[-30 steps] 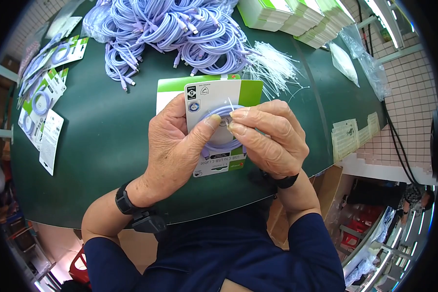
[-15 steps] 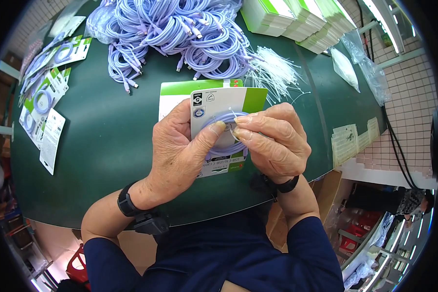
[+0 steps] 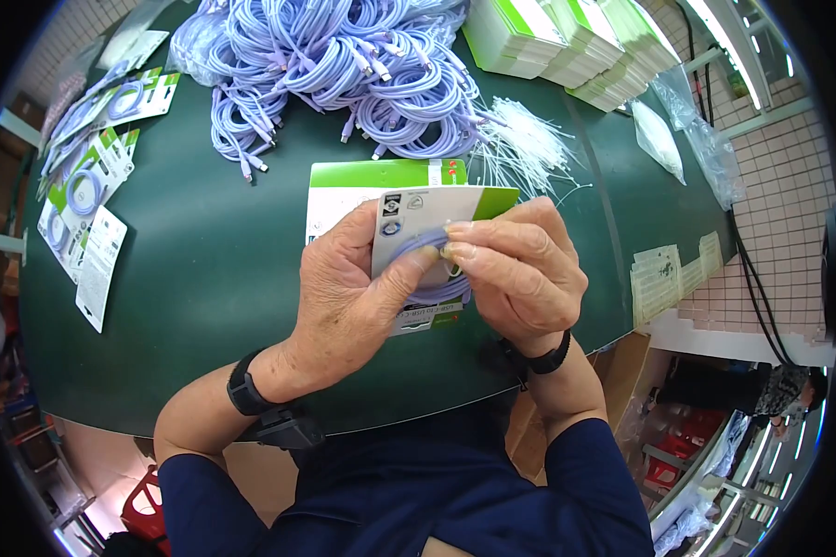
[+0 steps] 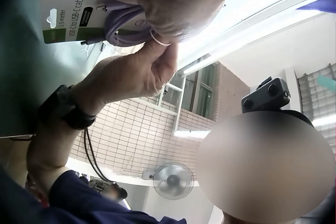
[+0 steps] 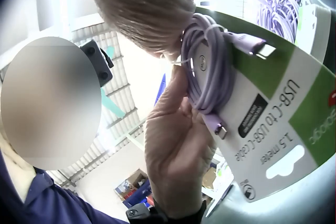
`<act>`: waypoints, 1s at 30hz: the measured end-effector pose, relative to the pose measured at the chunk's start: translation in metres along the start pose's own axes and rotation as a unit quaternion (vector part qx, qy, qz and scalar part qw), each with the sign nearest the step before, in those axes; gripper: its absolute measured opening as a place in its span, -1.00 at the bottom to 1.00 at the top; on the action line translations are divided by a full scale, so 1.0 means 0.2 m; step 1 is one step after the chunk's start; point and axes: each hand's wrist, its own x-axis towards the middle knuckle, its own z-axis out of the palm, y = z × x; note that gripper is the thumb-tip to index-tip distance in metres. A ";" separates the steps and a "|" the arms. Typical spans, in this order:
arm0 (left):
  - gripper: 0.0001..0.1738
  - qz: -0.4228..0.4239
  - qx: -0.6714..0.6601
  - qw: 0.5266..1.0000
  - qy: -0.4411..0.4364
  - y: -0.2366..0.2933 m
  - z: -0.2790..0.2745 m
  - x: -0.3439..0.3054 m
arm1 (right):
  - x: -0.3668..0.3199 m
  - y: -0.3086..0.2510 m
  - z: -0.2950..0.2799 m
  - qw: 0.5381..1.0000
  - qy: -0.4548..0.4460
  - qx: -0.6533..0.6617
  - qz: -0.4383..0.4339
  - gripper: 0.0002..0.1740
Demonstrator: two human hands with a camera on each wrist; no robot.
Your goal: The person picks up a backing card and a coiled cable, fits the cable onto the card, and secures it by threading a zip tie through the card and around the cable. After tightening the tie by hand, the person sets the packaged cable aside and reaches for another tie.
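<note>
My left hand (image 3: 339, 297) holds a white and green cable card (image 3: 437, 200), its thumb pressed on the coil. Against the card's face lies a coiled lilac USB-C cable (image 5: 210, 77), both connectors showing in the right wrist view. A thin white cable tie (image 4: 159, 39) forms a small loop at the coil, and my right hand (image 3: 525, 278) pinches it between thumb and fingertips. The tie's end is mostly hidden by those fingers. In the head view the card is tilted. Another green and white card (image 3: 372, 174) lies on the table just beyond it.
A big heap of lilac cables (image 3: 344, 74) covers the table's far side, with loose white cable ties (image 3: 529, 139) beside it. Stacks of cards (image 3: 520, 37) stand far right. Carded cables (image 3: 88, 190) lie at the left. Paper sheets (image 3: 659, 283) are stuck near the right edge.
Both hands and the card have shifted slightly right and down, and the card has tilted further. The tie's upright tail, visible earlier, is now mostly hidden by my right fingers.
</note>
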 end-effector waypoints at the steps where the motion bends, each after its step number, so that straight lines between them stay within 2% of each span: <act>1: -0.64 0.005 0.010 1.000 -0.008 -0.01 0.00 0.00 | 0.01 0.01 0.01 1.000 0.005 0.003 0.008 -0.65; 6: -0.65 -0.008 -0.010 1.000 -0.006 -0.03 0.00 0.01 | 0.01 0.04 0.02 1.000 -0.019 0.004 0.013 -0.62; 14: -0.64 -0.006 0.055 0.998 0.003 -0.03 -0.02 0.00 | 0.03 0.00 -0.02 0.997 -0.062 -0.035 -0.021 -0.61; 19: -0.63 -0.001 0.067 0.998 -0.002 -0.03 -0.03 0.01 | 0.04 0.02 -0.02 0.998 -0.051 -0.034 -0.028 -0.62; 23: -0.62 -0.003 0.064 0.998 0.002 -0.04 -0.02 0.01 | 0.07 0.06 -0.02 0.998 -0.054 0.018 0.017 -0.62; 27: -0.61 -0.022 0.067 0.998 -0.005 -0.03 -0.04 0.02 | 0.08 0.06 -0.07 0.992 -0.102 0.048 0.053 -0.65; 29: -0.61 -0.039 0.060 0.997 -0.016 -0.01 -0.04 0.02 | 0.07 0.05 -0.11 0.967 -0.057 0.167 0.184 -0.76; 30: -0.61 -0.048 0.066 0.996 -0.022 0.00 -0.04 0.02 | 0.06 0.07 -0.15 0.965 -0.049 0.168 0.193 -0.76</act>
